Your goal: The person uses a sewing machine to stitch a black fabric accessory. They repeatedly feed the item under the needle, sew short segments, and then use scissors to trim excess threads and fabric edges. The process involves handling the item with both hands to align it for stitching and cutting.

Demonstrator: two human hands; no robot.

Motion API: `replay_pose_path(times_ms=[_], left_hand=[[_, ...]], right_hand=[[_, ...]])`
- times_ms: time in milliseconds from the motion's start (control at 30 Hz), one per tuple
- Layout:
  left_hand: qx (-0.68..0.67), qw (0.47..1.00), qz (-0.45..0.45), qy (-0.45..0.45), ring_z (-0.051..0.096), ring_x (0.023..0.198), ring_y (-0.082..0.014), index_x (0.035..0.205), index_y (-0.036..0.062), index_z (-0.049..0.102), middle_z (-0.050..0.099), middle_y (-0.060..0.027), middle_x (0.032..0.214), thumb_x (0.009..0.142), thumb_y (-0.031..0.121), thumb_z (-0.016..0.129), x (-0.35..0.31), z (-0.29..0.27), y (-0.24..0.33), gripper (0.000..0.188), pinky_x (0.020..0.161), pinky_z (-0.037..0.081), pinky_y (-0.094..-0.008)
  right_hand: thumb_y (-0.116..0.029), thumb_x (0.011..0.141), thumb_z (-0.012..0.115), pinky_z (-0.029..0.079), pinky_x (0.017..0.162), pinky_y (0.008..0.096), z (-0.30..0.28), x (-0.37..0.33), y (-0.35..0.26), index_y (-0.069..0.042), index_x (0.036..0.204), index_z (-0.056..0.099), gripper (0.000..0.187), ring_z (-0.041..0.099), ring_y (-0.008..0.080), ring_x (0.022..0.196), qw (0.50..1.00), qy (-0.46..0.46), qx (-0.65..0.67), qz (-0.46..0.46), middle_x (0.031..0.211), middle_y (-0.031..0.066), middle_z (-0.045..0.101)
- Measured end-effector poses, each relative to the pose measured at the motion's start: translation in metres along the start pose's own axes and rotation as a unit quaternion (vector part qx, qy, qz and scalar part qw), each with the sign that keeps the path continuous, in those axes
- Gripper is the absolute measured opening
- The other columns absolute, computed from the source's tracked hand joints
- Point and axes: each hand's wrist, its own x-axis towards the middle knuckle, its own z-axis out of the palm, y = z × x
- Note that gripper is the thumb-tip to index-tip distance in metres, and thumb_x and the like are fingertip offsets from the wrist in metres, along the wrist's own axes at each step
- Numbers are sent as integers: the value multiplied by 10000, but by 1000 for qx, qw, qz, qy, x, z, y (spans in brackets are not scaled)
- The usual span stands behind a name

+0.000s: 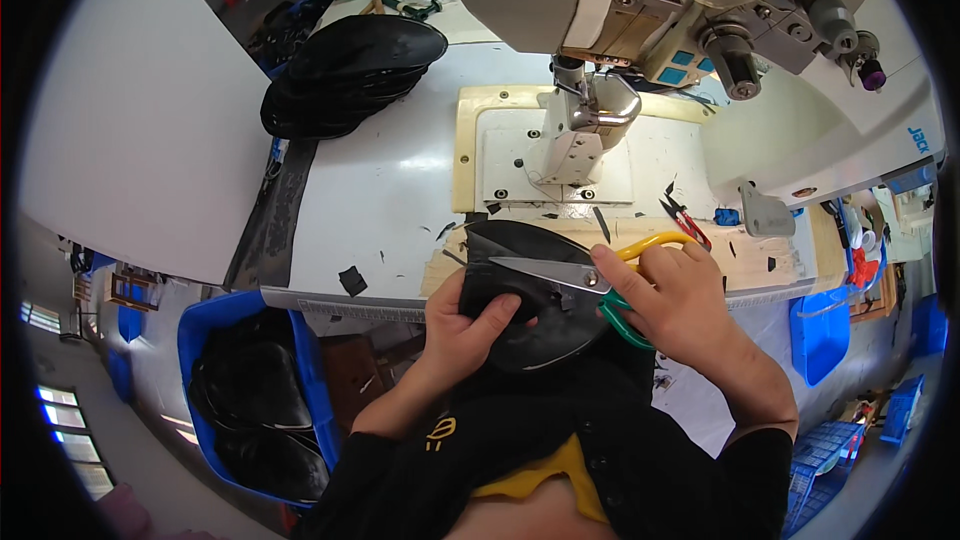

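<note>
My left hand [462, 332] grips the left side of a black, shiny, leather-like piece [550, 338], its thumb lying on top. This piece is rounded and partly folded, held over the table's front edge. In my right hand [675, 302] is a pair of scissors [552, 271] with one yellow and one green handle loop, the fingers wrapped around them. The blades point left and lie across the upper part of the black piece; whether material is between them I cannot tell. Just beyond my right hand, small thread snips [687, 224] with red handles rest on the table.
Ahead stands a post-bed sewing machine [590, 130], its head overhanging from the right. A stack of black pieces [350, 75] lies at the far left of the white table [385, 180]. Black scraps [352, 281] dot the tabletop. A blue bin [190, 340] of black pieces stands lower left.
</note>
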Motion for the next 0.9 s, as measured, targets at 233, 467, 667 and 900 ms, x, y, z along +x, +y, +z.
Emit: replay_pose_path(times_ms=[233,467,667,900], left_hand=[[-46,997,0,59,677,847,-243,1100,-25,545,664,-158,1002,890,47,625,3,-3,-9,237,708,592,-365],[-88,995,-14,43,672,886,-240,1104,-29,572,666,-145,1012,883,34,635,4,-6,-6,238,796,578,-391],[-125,991,-29,34,673,899,-255,1113,-42,567,662,-165,1019,871,16,632,8,-13,1,257,808,575,-409],[-73,993,-88,31,662,902,-213,1124,-39,554,662,-136,1012,776,103,775,13,-24,3,436,806,559,-350]], right_hand=[[-306,709,756,363,595,340,3,-6,8,-127,1278,551,630,500,183,658,996,28,88,2,737,9,464],[-306,707,753,358,586,340,24,-13,3,-151,1292,549,639,484,183,641,998,23,60,8,705,0,425],[-277,726,726,356,577,339,22,-3,8,-154,1281,562,591,477,179,620,992,71,100,7,715,5,428],[-304,667,815,421,615,345,32,7,3,-144,1262,558,668,526,199,677,995,0,101,6,781,26,514]])
